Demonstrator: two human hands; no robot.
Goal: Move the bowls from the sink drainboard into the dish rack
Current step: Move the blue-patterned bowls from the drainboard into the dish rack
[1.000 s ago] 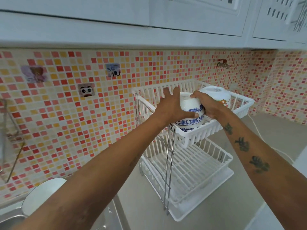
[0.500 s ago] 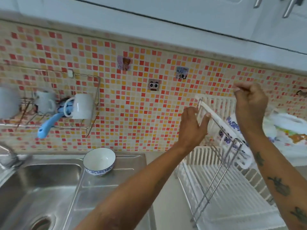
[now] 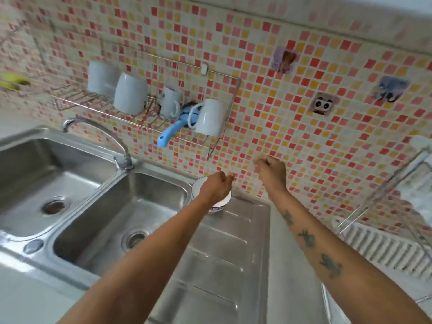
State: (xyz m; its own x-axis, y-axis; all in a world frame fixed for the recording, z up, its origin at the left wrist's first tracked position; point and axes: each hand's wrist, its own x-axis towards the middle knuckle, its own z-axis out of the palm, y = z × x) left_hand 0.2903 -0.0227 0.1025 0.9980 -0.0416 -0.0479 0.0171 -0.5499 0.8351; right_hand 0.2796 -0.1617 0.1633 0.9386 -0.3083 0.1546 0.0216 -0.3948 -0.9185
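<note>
A white bowl (image 3: pixel 197 186) with a blue pattern stands upright at the far end of the steel drainboard (image 3: pixel 222 265), next to the tiled wall. My left hand (image 3: pixel 216 187) is over the bowl with its fingers curled and hides most of the rim; I cannot tell whether it touches the bowl. My right hand (image 3: pixel 271 171) hovers to the right of the bowl near the wall, loosely closed and holding nothing. The white dish rack (image 3: pixel 385 249) with its metal frame shows only partly at the right edge, blurred.
A double steel sink (image 3: pixel 121 206) with a curved tap (image 3: pixel 121 157) lies left of the drainboard. On the wall above it, a wire shelf (image 3: pixel 217 139) carries white mugs (image 3: pixel 210 118) and a blue-handled utensil (image 3: pixel 168 134).
The view has swung left from the dish rack to the sink. Both hands have left the rack and moved over to the bowl on the drainboard.
</note>
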